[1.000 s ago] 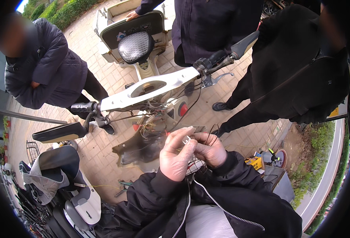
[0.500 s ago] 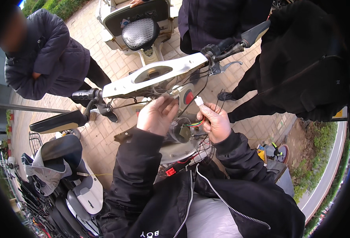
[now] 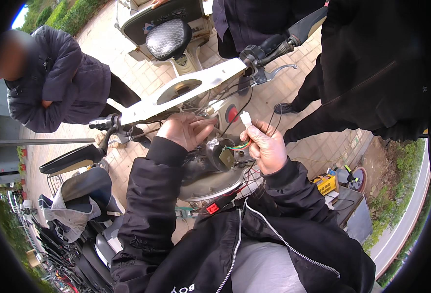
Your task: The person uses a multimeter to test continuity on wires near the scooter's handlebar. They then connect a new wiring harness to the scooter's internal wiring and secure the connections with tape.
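My left hand [image 3: 186,131] is palm up with fingers loosely curved and apart, at the wiring [image 3: 208,117] below the white handlebar cover [image 3: 210,78]; its fingertips are near the cables, and I cannot tell whether they touch them. My right hand [image 3: 266,146] pinches a white plastic connector [image 3: 245,118] with coloured wires [image 3: 237,147] running from it. A dark round housing [image 3: 215,151] sits between and below my hands on the dismantled scooter front. A red reflector [image 3: 233,113] shows behind the connector.
A person in a dark padded jacket [image 3: 59,83] stands at left; others in dark clothes stand behind [image 3: 244,22] and at right [image 3: 371,88]. A cart seat [image 3: 169,39] is beyond, parked scooters [image 3: 74,205] lie lower left, a yellow box [image 3: 325,184] at right.
My hands were together around the connector a second ago. My left hand has come away leftward and up toward the handlebar wiring, fingers loosened; my right hand keeps hold of the connector.
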A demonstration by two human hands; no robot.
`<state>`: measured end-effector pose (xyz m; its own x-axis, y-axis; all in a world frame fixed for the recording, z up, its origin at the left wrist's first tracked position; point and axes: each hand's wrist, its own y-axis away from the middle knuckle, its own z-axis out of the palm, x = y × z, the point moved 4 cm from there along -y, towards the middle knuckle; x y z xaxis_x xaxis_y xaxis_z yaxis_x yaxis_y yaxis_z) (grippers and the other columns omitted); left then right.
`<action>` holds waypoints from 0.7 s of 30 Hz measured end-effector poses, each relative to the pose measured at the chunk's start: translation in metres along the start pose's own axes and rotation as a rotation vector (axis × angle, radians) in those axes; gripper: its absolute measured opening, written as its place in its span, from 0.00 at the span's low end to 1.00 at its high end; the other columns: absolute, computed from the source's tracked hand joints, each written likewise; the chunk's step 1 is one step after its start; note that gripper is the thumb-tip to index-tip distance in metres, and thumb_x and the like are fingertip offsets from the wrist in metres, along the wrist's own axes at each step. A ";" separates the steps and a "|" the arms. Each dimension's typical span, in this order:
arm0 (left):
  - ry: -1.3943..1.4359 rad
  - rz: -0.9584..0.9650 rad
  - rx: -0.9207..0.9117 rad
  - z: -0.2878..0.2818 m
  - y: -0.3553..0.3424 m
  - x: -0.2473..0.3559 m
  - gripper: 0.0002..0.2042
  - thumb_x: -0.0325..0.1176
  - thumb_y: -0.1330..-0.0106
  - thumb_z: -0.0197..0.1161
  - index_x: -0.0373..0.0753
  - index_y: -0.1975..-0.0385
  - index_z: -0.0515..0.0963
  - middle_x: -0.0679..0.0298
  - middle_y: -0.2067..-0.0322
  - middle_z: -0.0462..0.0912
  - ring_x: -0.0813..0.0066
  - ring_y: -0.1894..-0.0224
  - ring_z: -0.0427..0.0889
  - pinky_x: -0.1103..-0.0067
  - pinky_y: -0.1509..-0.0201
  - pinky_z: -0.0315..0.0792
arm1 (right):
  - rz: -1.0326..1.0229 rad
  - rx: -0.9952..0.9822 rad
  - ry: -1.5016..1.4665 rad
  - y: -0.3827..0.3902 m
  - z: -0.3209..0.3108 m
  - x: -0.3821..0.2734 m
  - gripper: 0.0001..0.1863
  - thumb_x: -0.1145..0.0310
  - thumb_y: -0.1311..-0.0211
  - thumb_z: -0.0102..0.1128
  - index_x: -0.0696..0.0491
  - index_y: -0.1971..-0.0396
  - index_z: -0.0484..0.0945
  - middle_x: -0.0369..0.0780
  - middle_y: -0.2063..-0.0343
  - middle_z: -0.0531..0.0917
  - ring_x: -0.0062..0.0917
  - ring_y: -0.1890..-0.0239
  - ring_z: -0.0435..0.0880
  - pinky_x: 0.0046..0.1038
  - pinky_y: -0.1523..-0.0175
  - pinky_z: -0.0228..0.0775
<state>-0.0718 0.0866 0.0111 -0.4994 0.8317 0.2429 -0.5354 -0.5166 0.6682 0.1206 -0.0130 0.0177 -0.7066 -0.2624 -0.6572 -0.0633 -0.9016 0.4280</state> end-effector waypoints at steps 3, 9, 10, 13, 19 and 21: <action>-0.089 0.006 0.106 -0.004 0.004 -0.009 0.21 0.25 0.31 0.42 0.21 0.42 0.54 0.37 0.40 0.61 0.49 0.39 0.68 0.65 0.38 0.69 | 0.033 -0.055 -0.031 0.001 -0.005 -0.005 0.10 0.71 0.34 0.56 0.59 0.56 0.76 0.39 0.72 0.82 0.09 0.87 0.64 0.12 0.83 0.52; 0.125 0.242 0.339 0.007 -0.026 -0.037 0.20 0.28 0.31 0.48 0.30 0.42 0.57 0.49 0.42 0.66 0.52 0.38 0.66 0.56 0.37 0.62 | 0.040 -0.064 -0.071 0.002 -0.014 -0.008 0.11 0.71 0.33 0.54 0.60 0.54 0.75 0.41 0.72 0.82 0.10 0.87 0.66 0.12 0.83 0.54; 0.118 0.264 0.329 0.010 -0.028 -0.038 0.20 0.29 0.32 0.49 0.32 0.42 0.58 0.51 0.43 0.67 0.52 0.38 0.67 0.56 0.37 0.62 | 0.047 -0.067 -0.068 0.003 -0.014 -0.007 0.11 0.71 0.33 0.54 0.60 0.54 0.75 0.41 0.72 0.82 0.10 0.86 0.66 0.12 0.83 0.54; 0.180 0.312 0.330 0.012 -0.030 -0.041 0.21 0.30 0.35 0.54 0.31 0.44 0.62 0.54 0.40 0.66 0.58 0.37 0.66 0.63 0.32 0.57 | 0.059 -0.046 -0.065 0.005 -0.015 -0.007 0.11 0.71 0.33 0.54 0.60 0.54 0.74 0.41 0.72 0.82 0.10 0.86 0.66 0.12 0.83 0.54; 0.564 0.345 0.233 -0.004 -0.029 -0.030 0.10 0.27 0.39 0.59 0.34 0.59 0.71 0.60 0.59 0.77 0.61 0.49 0.76 0.64 0.38 0.67 | 0.127 -0.088 -0.020 0.010 -0.006 -0.006 0.10 0.72 0.33 0.54 0.60 0.55 0.75 0.41 0.72 0.82 0.09 0.86 0.65 0.12 0.83 0.53; 0.690 0.311 0.183 -0.011 -0.029 -0.025 0.10 0.27 0.39 0.59 0.33 0.60 0.70 0.59 0.63 0.76 0.62 0.54 0.78 0.63 0.42 0.70 | 0.134 -0.119 -0.006 0.010 -0.001 -0.005 0.10 0.72 0.33 0.53 0.60 0.55 0.75 0.41 0.72 0.82 0.09 0.86 0.65 0.11 0.83 0.52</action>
<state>-0.0514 0.0781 -0.0220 -0.9512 0.3082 -0.0138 -0.2099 -0.6137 0.7611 0.1238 -0.0209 0.0245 -0.7071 -0.3815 -0.5954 0.1158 -0.8931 0.4347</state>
